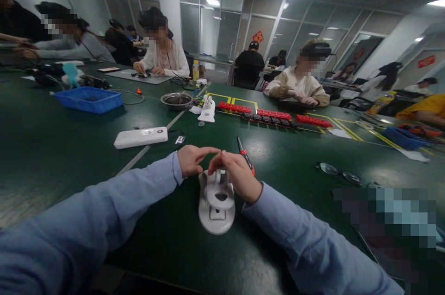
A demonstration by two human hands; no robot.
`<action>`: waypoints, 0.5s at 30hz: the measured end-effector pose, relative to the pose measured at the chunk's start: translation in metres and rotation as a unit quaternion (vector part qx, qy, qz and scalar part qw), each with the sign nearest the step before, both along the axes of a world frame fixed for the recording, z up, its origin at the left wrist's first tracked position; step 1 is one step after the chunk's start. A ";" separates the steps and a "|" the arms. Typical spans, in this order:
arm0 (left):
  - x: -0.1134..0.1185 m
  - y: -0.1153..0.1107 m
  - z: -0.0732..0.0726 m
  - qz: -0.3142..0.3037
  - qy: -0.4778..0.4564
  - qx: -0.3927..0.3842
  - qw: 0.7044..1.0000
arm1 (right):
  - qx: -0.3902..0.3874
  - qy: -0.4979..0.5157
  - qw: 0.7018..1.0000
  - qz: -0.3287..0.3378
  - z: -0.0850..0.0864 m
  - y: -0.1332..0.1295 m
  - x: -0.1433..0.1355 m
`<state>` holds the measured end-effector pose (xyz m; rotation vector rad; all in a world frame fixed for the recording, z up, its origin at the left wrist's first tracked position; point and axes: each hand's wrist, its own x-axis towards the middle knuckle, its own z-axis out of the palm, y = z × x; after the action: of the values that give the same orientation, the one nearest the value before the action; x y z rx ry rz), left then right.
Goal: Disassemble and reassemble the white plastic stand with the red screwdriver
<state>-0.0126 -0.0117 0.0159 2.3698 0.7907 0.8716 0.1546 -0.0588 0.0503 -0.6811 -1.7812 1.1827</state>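
A white plastic stand [217, 223] with a rounded base rests on the green table in front of me. A ring-like part and an upright piece rise from it. My right hand [238, 172] curls over the top of the upright piece, with its fingers bent and closed. From the left, my left hand [193, 159] stretches its index finger out to the right hand's fingertips; its thumb stands apart and I see nothing held in it. What lies between the meeting fingertips is hidden. Just beyond the right hand lies a red-and-black screwdriver [246, 156], its shaft pointing away.
A white oblong device [141, 137] lies at left, near a blue tray [88, 100] and a metal bowl [176, 100]. Another white stand [207, 112] is farther back. Red strips [274, 114] run across the table. Glasses [339, 172] lie at right. Co-workers sit opposite.
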 end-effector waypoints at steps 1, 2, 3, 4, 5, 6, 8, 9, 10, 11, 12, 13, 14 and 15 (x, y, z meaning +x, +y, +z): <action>0.002 -0.001 0.012 0.030 -0.070 -0.034 0.997 | 0.073 -0.018 0.996 -0.042 0.008 -0.001 0.003; 0.006 -0.004 0.026 0.058 -0.147 -0.080 0.984 | 0.157 -0.044 0.983 -0.083 0.017 -0.003 0.007; 0.011 -0.010 0.042 0.076 -0.219 -0.122 0.965 | 0.243 -0.082 0.960 -0.113 0.028 -0.006 0.010; 0.017 -0.017 0.059 0.071 -0.277 -0.178 0.942 | 0.325 -0.127 0.928 -0.131 0.038 -0.009 0.013; 0.024 -0.025 0.076 0.057 -0.304 -0.246 0.919 | 0.399 -0.169 0.890 -0.141 0.048 -0.012 0.016; 0.031 -0.034 0.091 0.037 -0.313 -0.309 0.897 | 0.459 -0.201 0.853 -0.149 0.056 -0.016 0.018; 0.044 -0.053 0.112 -0.008 -0.326 -0.388 0.862 | 0.534 -0.237 0.793 -0.174 0.066 -0.023 0.021; 0.050 -0.061 0.116 -0.030 -0.328 -0.406 0.852 | 0.554 -0.241 0.774 -0.189 0.068 -0.027 0.021; 0.055 -0.068 0.117 -0.052 -0.323 -0.408 0.853 | 0.568 -0.242 0.761 -0.199 0.068 -0.030 0.021; 0.060 -0.072 0.114 -0.060 -0.320 -0.396 0.859 | 0.577 -0.247 0.751 -0.205 0.066 -0.032 0.020; 0.064 -0.074 0.109 -0.056 -0.319 -0.374 0.869 | 0.582 -0.251 0.744 -0.210 0.063 -0.034 0.018; 0.067 -0.074 0.102 -0.038 -0.319 -0.346 0.881 | 0.582 -0.253 0.741 -0.219 0.060 -0.034 0.016; 0.069 -0.071 0.094 -0.009 -0.320 -0.312 0.894 | 0.575 -0.253 0.743 -0.233 0.056 -0.033 0.015; 0.069 -0.066 0.087 0.027 -0.322 -0.272 0.906 | 0.560 -0.250 0.751 -0.247 0.052 -0.031 0.015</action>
<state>0.0560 -0.0781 0.1027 1.4462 0.6983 1.1797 0.1697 -0.0900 0.1025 -0.6475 -2.1163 -0.5506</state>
